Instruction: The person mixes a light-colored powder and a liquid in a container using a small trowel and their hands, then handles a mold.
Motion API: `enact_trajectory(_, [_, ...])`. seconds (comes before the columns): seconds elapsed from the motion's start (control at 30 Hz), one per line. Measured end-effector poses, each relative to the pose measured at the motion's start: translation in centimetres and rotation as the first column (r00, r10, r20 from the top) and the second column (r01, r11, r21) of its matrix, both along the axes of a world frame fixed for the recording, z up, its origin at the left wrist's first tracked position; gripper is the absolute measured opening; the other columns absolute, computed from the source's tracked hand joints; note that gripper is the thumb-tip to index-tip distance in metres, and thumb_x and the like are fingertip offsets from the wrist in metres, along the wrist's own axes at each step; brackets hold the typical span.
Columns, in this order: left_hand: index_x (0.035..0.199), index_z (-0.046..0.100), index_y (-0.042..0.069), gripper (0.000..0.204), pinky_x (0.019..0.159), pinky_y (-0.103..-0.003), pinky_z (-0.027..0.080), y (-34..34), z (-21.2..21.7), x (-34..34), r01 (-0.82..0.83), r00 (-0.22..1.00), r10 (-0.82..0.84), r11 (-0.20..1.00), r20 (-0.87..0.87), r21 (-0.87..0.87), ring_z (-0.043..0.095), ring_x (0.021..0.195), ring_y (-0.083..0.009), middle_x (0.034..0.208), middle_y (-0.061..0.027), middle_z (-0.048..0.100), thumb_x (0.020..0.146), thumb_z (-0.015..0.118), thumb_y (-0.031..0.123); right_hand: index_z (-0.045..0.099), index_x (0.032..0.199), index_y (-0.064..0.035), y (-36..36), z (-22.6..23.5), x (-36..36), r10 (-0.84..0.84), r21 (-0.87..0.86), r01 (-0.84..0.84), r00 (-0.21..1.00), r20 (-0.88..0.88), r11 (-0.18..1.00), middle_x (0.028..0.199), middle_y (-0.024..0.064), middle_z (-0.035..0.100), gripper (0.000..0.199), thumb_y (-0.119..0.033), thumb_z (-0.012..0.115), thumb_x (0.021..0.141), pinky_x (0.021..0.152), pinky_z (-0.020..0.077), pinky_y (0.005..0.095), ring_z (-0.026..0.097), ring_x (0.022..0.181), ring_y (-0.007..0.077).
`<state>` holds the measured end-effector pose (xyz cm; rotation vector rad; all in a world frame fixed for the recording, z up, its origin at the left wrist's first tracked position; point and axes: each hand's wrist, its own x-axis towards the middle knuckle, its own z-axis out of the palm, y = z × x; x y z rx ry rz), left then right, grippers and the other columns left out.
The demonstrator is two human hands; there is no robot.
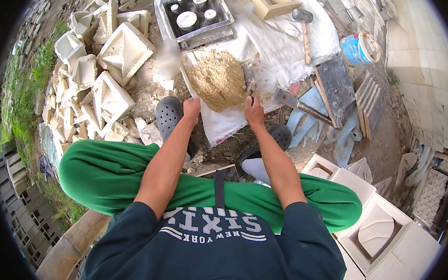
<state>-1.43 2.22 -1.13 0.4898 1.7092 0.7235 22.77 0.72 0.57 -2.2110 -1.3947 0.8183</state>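
At twelve o'clock, a tan, crumbly heap (217,79) is lying on a white sheet (274,49), the left hand (191,109) curling at its seven, the right hand (254,112) at its four; I cannot tell what their fingers are gripping. Toward the heap's eleven, a dark square tray (209,33) is holding pale-topped cylinders (187,20). At two, a blue bucket (353,49) is barely showing its contents.

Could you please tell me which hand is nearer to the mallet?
Right: in the picture, the right hand is below and left of the mallet; the left hand is farther left.
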Motion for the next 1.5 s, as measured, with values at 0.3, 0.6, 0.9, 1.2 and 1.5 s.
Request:
enact_trajectory(0.3, [0.082, 0.063, -0.004, 0.023, 0.052, -0.034, 0.038, 0.2, 1.0, 0.7, -0.063, 0.997, 0.060, 0.996, 0.042, 0.070, 0.050, 0.057, -0.0155, 0.067, -0.0050, 0.056, 0.086, 0.053, 0.016, 0.058, 0.109, -0.0022, -0.6, 0.3, -2.4, 0.196, 0.052, -0.197, 0.980, 0.020, 0.979, 0.091, 0.0280, 0.064, 0.045, -0.043, 0.044, 0.095, 0.077, 0.0468, 0.0518, 0.060, 0.087, 0.0476])
enact_trajectory(0.6, [0.079, 0.063, -0.003, 0.024, 0.050, -0.034, 0.035, 0.0, 0.3, 0.2, -0.044, 0.999, 0.043, 0.998, 0.023, 0.037, 0.047, 0.054, -0.0140, 0.063, -0.0033, 0.053, 0.086, 0.054, 0.018, 0.056, 0.110, -0.0046, -2.4, 3.7, -2.6, 0.423, -0.069, -0.418, 0.884, 0.202, 0.906, 0.085, 0.0236, 0.066, 0.042, -0.043, 0.044, 0.096, 0.068, 0.0487, 0.0504, 0.062, 0.079, 0.0443])
enact_trajectory(0.9, [0.081, 0.064, -0.004, 0.026, 0.053, -0.035, 0.040, 0.0, 0.1, 0.1, -0.038, 0.999, 0.039, 0.999, 0.037, -0.018, 0.053, 0.057, -0.0168, 0.064, -0.0055, 0.056, 0.085, 0.054, 0.019, 0.054, 0.101, -0.0045, -7.2, 3.5, -0.4, -0.294, -0.181, 0.254, 0.924, -0.244, 0.950, 0.062, 0.0147, 0.058, 0.038, -0.040, 0.042, 0.097, 0.043, 0.0472, 0.0405, 0.060, 0.046, 0.0278])
enact_trajectory(1.2, [0.086, 0.066, -0.005, 0.027, 0.072, -0.041, 0.048, 0.0, -1.8, 0.7, 0.004, 0.977, 0.011, 0.998, -0.212, 0.066, 0.066, 0.079, -0.0325, 0.080, -0.0228, 0.066, 0.082, 0.052, 0.018, 0.056, 0.097, -0.0041, -5.8, 4.0, -0.3, -0.232, -0.411, 0.014, 0.843, -0.485, 0.911, 0.054, 0.0055, 0.050, 0.034, -0.036, 0.045, 0.097, 0.032, 0.0393, 0.0329, 0.048, 0.034, 0.0161])
enact_trajectory(1.5, [0.076, 0.062, -0.005, 0.028, 0.058, -0.034, 0.041, -0.1, -0.4, 0.3, 0.046, 0.967, -0.028, 0.997, -0.253, 0.068, 0.051, 0.062, -0.0137, 0.064, -0.0078, 0.056, 0.086, 0.055, 0.020, 0.056, 0.097, -0.0053, -1.3, 1.2, -1.0, -0.173, -0.356, -0.074, 0.772, -0.611, 0.932, 0.055, 0.0052, 0.049, 0.033, -0.037, 0.046, 0.096, 0.030, 0.0370, 0.0300, 0.046, 0.034, 0.0142])
